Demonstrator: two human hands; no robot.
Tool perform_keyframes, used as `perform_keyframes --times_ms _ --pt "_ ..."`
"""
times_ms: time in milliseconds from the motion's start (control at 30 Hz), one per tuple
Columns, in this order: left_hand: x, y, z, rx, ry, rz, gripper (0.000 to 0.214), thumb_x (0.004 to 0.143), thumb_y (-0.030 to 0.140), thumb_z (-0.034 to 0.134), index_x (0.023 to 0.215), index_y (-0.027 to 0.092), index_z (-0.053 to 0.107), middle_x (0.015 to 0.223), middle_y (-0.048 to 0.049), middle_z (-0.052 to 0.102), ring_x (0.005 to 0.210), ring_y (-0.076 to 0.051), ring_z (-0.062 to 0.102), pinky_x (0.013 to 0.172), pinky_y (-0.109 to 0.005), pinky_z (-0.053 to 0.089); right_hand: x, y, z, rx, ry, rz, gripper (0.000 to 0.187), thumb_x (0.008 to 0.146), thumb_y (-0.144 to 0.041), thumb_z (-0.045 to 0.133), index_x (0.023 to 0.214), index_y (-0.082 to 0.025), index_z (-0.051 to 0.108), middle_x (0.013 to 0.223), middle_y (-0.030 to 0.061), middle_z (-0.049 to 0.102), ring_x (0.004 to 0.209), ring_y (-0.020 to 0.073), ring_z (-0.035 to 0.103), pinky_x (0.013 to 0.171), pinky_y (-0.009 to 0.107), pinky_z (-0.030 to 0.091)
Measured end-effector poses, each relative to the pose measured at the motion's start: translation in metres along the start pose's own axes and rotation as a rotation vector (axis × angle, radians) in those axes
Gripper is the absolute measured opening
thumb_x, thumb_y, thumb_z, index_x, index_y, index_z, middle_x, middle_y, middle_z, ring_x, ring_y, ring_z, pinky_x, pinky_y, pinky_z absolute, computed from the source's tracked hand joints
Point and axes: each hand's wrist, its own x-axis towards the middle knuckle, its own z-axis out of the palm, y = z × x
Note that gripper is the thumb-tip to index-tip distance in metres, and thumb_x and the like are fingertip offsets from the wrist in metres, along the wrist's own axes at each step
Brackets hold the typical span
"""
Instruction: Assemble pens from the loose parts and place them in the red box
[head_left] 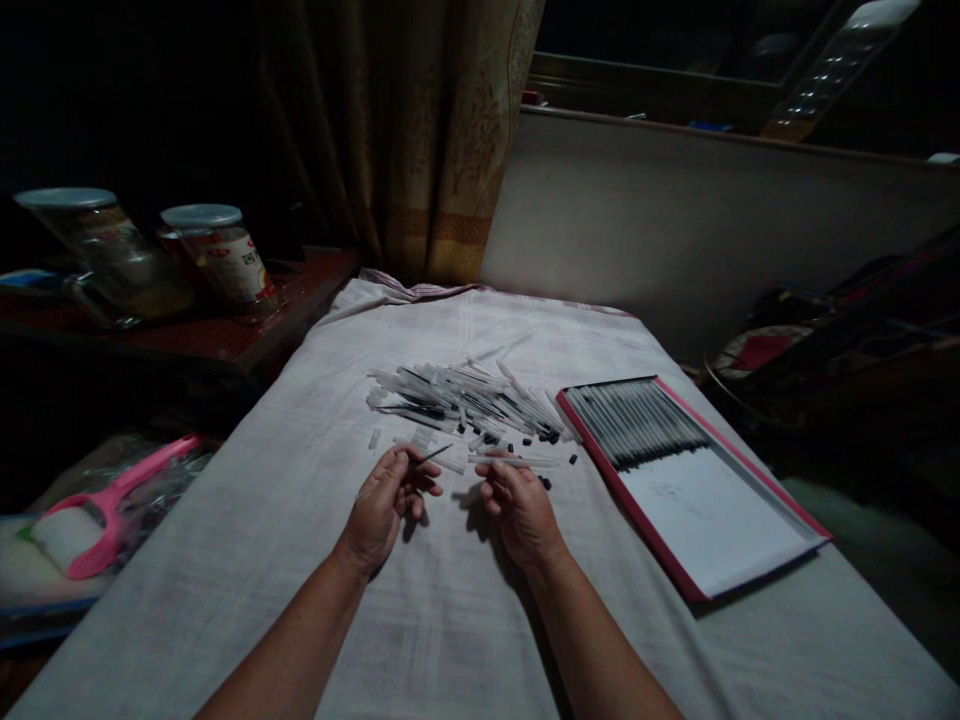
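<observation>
Refill (436,452) pinched in left fingers (394,468), long axis toward right edge of surface (247,560). Tube (534,462), clamped in right fingers (512,481), lies just right.

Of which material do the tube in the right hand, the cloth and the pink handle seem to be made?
Tube: probably plastic, smooth; it looks pale and translucent.
Cloth: woven fabric, matt, perhaps cotton; it creases and drapes.
Pink handle: likely plastic, smooth, evenly coloured.
</observation>
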Motion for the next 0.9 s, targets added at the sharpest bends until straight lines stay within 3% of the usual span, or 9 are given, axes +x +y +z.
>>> perform_keyframes --times_ms 367,533,900 --pt "-0.0053 -0.0009 0.0041 0.015 -0.088 -0.094 0.045 0.07 0.055 0.074 0.086 0.018 0.055 0.07 -0.0024 0.07 0.057 -0.015 0.067 0.037 -0.016 0.038 -0.0013 0.0006 0.0022 0.037 -0.025 0.029 0.039 0.054 -0.034 0.085 0.082 -0.017 0.064 0.066 0.0013 0.07 0.047 0.0069 0.053 0.034 0.012 0.034" --pt "-0.0034 -0.0032 0.0015 0.01 -0.092 -0.114 0.054 0.07 0.068 0.067 0.085 0.017 0.054 0.064 -0.0018 0.067 0.051 -0.015 0.064 0.035 -0.017 0.036 -0.0031 0.0026 0.0052 0.038 -0.064 0.081 0.038 0.053 -0.035 0.087 0.079 -0.016 0.066 0.062 0.0003 0.066 0.046 0.0063 0.051 0.034 0.011 0.031" --pt "-0.0027 -0.0046 -0.0003 0.094 -0.093 -0.054 0.06 0.081 0.065 0.058 0.12 0.019 0.053 0.051 0.0077 0.053 0.039 -0.008 0.045 0.035 -0.015 0.032 -0.0055 0.0088 0.0085 -0.034 -0.064 0.093 0.045 0.049 -0.038 0.089 0.082 -0.013 0.07 0.069 0.0013 0.067 0.049 0.0052 0.052 0.037 0.012 0.031"
